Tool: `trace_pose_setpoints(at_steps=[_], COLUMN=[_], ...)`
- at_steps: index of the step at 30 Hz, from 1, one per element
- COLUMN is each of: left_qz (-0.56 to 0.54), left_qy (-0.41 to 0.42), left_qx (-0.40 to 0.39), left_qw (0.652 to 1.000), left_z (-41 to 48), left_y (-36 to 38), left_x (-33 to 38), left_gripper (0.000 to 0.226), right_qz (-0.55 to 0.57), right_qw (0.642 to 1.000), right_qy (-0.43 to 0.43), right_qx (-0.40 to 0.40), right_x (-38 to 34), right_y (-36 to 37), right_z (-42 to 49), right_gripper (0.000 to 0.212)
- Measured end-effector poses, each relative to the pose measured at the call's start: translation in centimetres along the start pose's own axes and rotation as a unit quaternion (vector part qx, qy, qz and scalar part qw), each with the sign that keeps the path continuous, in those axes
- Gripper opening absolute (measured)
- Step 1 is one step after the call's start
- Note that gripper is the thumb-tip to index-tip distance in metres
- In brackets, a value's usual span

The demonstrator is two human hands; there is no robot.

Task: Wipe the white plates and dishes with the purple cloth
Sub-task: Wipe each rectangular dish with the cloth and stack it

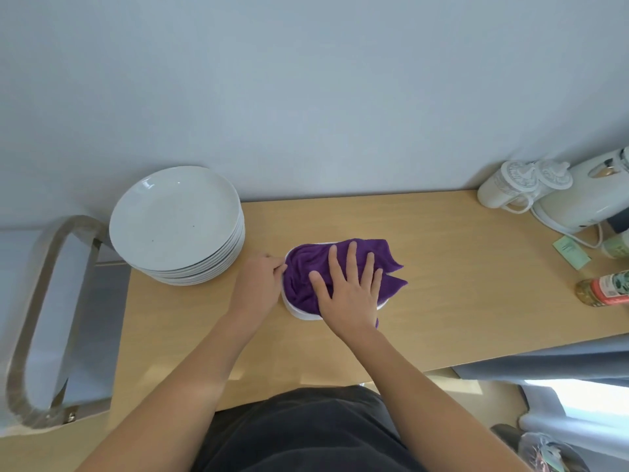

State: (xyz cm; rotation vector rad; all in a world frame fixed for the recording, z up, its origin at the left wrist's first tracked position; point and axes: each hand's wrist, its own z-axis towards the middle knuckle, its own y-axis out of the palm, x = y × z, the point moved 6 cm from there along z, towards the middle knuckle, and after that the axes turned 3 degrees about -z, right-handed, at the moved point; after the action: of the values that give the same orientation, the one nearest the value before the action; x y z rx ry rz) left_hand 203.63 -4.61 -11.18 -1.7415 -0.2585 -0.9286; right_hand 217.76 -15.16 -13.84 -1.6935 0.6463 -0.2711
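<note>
A purple cloth lies bunched over a small white dish in the middle of the wooden table. My right hand presses flat on the cloth with fingers spread and straight. My left hand grips the dish's left rim, fingers curled at its edge. Most of the dish is hidden under the cloth and my right hand. A stack of several white plates stands to the left of the dish, at the back of the table.
The wooden table runs along a pale wall. A white kettle and white cups stand at the back right, with a cord. A bottle with an orange label lies at the right edge. A metal-framed chair is at left.
</note>
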Motion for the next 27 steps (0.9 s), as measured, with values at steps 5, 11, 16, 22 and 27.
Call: trace_pose_setpoints(at_steps=[5, 11, 16, 22, 27], left_qz=[-0.015, -0.007, -0.019, -0.027, -0.126], left_qy=[-0.004, -0.028, -0.046, -0.047, -0.064], left_qx=[-0.005, 0.017, 0.019, -0.013, -0.029], left_qw=[1.000, 0.999, 0.999, 0.998, 0.990], left_z=[0.1, 0.2, 0.1, 0.5, 0.8], left_y=[0.2, 0.4, 0.5, 0.8, 0.4], left_x=[0.1, 0.2, -0.1, -0.8, -1.4], left_gripper=[0.025, 0.026, 0.020, 0.021, 0.024], right_qz=[-0.013, 0.063, 0.062, -0.030, -0.060], right_qw=[0.998, 0.979, 0.993, 0.999, 0.996], right_qy=[-0.064, -0.190, -0.098, 0.022, -0.058], right_qx=[-0.011, -0.024, 0.033, -0.011, -0.014], right_x=[-1.7, -0.9, 2.8, 1.3, -2.6], right_y=[0.4, -0.1, -0.7, 0.1, 0.9], right_z=[-0.6, -2.4, -3.1, -0.7, 0.1], right_gripper=[0.082, 0.064, 0.067, 0.096, 0.086])
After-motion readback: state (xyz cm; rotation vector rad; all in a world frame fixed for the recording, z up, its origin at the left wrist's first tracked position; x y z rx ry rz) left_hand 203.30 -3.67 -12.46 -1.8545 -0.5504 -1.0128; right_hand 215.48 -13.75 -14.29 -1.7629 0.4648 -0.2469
